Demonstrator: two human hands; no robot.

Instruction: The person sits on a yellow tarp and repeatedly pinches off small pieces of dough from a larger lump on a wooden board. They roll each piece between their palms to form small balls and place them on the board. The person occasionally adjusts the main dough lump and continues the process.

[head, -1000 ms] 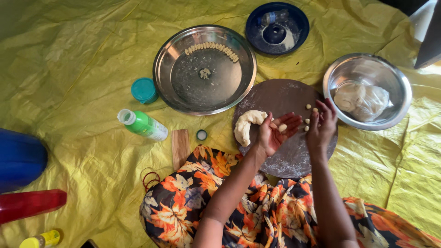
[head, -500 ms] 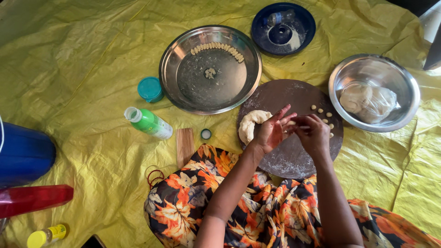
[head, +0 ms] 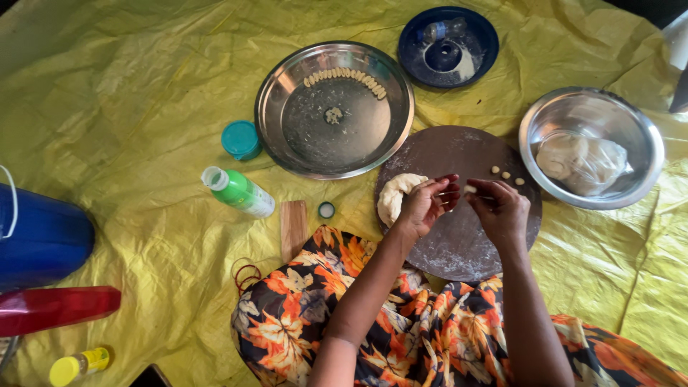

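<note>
On the yellow sheet point(head: 143, 107) we see a round board point(head: 459, 236); our right hand point(head: 502, 209) pinches a small dough piece point(head: 469, 189) over it, while our left hand point(head: 424, 204), fingers loosely curled and empty, touches the dough lump point(head: 393, 197)

The sheet point(head: 129, 107) over the floor looks like thin yellow plastic, creased and faintly glossy. The big tray point(head: 333, 158) and the bowl point(head: 631, 136) on the right are shiny metal, the tray dusted matt with flour. The round board point(head: 451, 236) is dull brown, floury and rough-looking. The dough point(head: 393, 197) is pale, soft and matt. The green bottle point(head: 238, 192) is smooth plastic. The dress point(head: 301, 315) is printed cloth.
</note>
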